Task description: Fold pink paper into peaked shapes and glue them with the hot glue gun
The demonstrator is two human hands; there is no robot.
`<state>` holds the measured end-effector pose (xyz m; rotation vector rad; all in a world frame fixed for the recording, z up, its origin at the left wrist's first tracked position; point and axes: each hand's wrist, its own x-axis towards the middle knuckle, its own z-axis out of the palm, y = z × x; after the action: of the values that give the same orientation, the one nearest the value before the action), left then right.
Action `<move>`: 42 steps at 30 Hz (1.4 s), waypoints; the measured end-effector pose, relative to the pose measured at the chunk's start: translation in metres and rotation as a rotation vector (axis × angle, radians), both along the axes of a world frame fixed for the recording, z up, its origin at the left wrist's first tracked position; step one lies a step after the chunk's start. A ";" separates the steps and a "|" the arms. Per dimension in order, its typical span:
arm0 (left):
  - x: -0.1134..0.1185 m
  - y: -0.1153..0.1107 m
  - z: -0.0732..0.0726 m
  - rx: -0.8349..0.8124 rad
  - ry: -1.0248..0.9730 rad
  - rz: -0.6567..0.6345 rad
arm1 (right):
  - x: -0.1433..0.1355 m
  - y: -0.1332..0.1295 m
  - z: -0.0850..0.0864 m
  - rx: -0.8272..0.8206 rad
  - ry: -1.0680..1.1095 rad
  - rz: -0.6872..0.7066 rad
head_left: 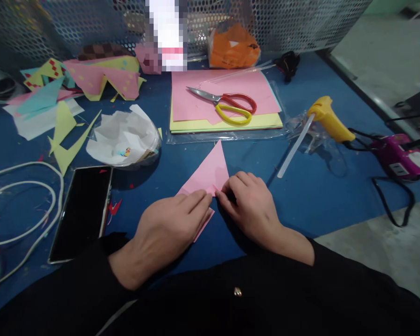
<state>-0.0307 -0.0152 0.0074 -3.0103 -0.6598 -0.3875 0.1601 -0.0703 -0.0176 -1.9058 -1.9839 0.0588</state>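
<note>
A folded sheet of pink paper [212, 170] lies on the blue tabletop in front of me, its pointed corner turned away from me. My left hand [175, 219] covers its lower left part, with fingers bent together and holding it down. A strip of pink shows beneath that hand's near edge. My right hand [250, 203] is closed, thumb and forefinger pinching a small fold at the paper's lower right edge. The two hands' fingertips almost meet. What lies under the left palm is hidden.
Scissors [213, 97] rest on stacked coloured paper [189, 102]. At right are a yellow glue gun [332, 122] with a glue stick and a purple power socket [402, 156]. At left lie a phone [82, 210], white cable [24, 163], crumpled white paper [115, 135] and paper cut-outs [98, 77].
</note>
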 end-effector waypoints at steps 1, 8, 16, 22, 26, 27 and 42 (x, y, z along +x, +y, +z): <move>0.001 -0.002 0.001 0.026 0.036 -0.037 | 0.000 0.000 0.000 0.000 -0.003 -0.002; 0.005 -0.016 0.007 0.003 0.225 -0.003 | 0.001 0.001 0.000 -0.015 0.102 -0.018; 0.003 -0.032 0.003 -0.060 0.204 0.144 | 0.008 -0.020 -0.001 0.199 0.205 0.039; 0.003 -0.039 -0.003 0.016 0.106 0.194 | 0.001 -0.030 -0.001 0.180 -0.043 0.461; 0.005 -0.043 -0.008 0.102 0.106 0.193 | -0.002 -0.032 -0.003 0.144 -0.084 0.466; 0.005 -0.044 -0.008 0.115 0.103 0.203 | -0.002 -0.033 -0.003 0.141 -0.089 0.452; 0.010 -0.056 -0.016 0.117 -0.018 0.366 | 0.003 -0.044 -0.007 0.173 -0.181 0.346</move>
<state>-0.0205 -0.0710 -0.0086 -2.6995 -1.1197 -0.4159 0.1628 -0.1143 -0.0241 -1.4914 -2.3371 -0.1922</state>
